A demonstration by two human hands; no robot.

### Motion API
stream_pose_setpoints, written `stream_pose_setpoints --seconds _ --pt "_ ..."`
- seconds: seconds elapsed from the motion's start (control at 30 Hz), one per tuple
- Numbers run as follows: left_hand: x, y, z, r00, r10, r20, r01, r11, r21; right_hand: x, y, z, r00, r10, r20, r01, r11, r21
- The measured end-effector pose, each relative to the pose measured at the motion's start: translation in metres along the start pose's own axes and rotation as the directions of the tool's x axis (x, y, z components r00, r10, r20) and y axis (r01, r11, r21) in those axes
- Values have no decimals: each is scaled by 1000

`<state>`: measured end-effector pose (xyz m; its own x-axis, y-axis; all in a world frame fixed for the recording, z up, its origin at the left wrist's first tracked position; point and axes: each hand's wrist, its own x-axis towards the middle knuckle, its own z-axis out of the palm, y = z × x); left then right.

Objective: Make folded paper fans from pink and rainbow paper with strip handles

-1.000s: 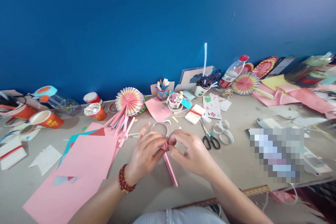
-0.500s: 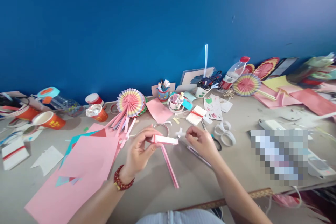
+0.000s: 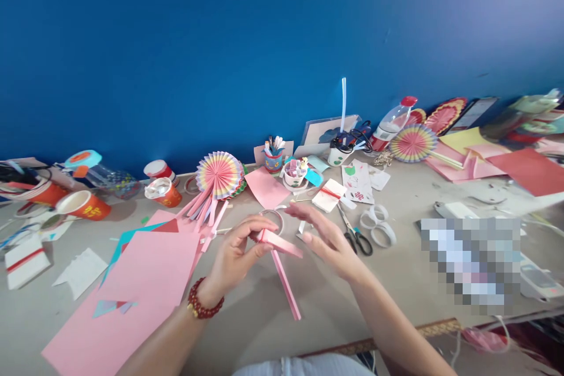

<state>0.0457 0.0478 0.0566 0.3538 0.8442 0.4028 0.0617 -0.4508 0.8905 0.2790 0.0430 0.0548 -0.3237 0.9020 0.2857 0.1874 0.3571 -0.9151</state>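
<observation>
In my left hand (image 3: 241,249) is a folded pink paper piece (image 3: 284,244), narrow and pinched between thumb and fingers. My right hand (image 3: 328,241) is open just to the right of it, fingers apart and slanting toward its free end, holding nothing visible. Below the folded piece runs a long pink paper strip (image 3: 287,288); whether the two are joined I cannot tell. Behind my hands lies a tape roll (image 3: 278,222), partly hidden by my left fingers. Scissors (image 3: 362,241) with dark handles rest beyond my right hand, near white tape rings (image 3: 383,234).
Pink paper sheets (image 3: 150,264) spread on the left of the grey table (image 3: 247,335). A pleated paper fan (image 3: 219,173), a pen cup (image 3: 273,158) and a plastic bottle (image 3: 394,123) stand along the blue wall (image 3: 220,47). Orange paper cups (image 3: 90,205) are at the left.
My right hand has gone from a pinch to spread fingers and come closer to the folded piece. My left hand has tilted the piece, its free end lower, showing more pink.
</observation>
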Motion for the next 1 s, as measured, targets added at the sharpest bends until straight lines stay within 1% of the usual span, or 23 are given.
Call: stream_pose_setpoints --seconds 0.07,0.1,0.17,0.23,0.33,0.47,0.57,0.63,0.73,0.8,0.87,0.93,1.0 --pt "1 1 -3 998 0 60 2 1000 -31 0 1 6 991 -11 136 -12 985 170" --pt "2 1 -4 996 -2 91 7 999 -54 0 1 9 981 -31 192 -13 975 221" --pt "3 0 -7 991 -1 136 15 994 -105 0 2 13 960 -67 273 -11 961 275" --pt "4 -2 -8 987 12 162 12 989 -148 0 2 16 945 -99 312 -5 949 314" --pt "5 -6 -10 985 30 172 1 984 -179 0 5 18 947 -107 302 0 943 332" --pt "3 -11 -11 988 35 150 -7 983 -182 -3 12 23 963 -69 259 -19 947 320" --pt "0 -15 -11 984 36 177 5 974 -225 -3 15 27 972 -54 228 -15 957 291" --pt "-2 -17 -11 981 31 193 19 968 -251 -3 15 29 971 -54 235 -15 959 283" --pt "-4 -19 -10 981 15 193 42 958 -285 -2 14 29 971 -90 220 32 967 255" --pt "-5 -19 -9 982 1 188 57 951 -305 -1 13 29 976 -102 195 66 980 187" --pt "-4 -18 -7 983 -10 181 67 949 -308 0 10 29 974 -105 202 82 989 120" --pt "-3 -17 -6 983 -4 184 65 942 -328 2 7 30 971 -121 208 106 991 81" --pt "-2 -16 -5 980 7 197 69 924 -375 3 5 33 972 -156 177 146 987 68"
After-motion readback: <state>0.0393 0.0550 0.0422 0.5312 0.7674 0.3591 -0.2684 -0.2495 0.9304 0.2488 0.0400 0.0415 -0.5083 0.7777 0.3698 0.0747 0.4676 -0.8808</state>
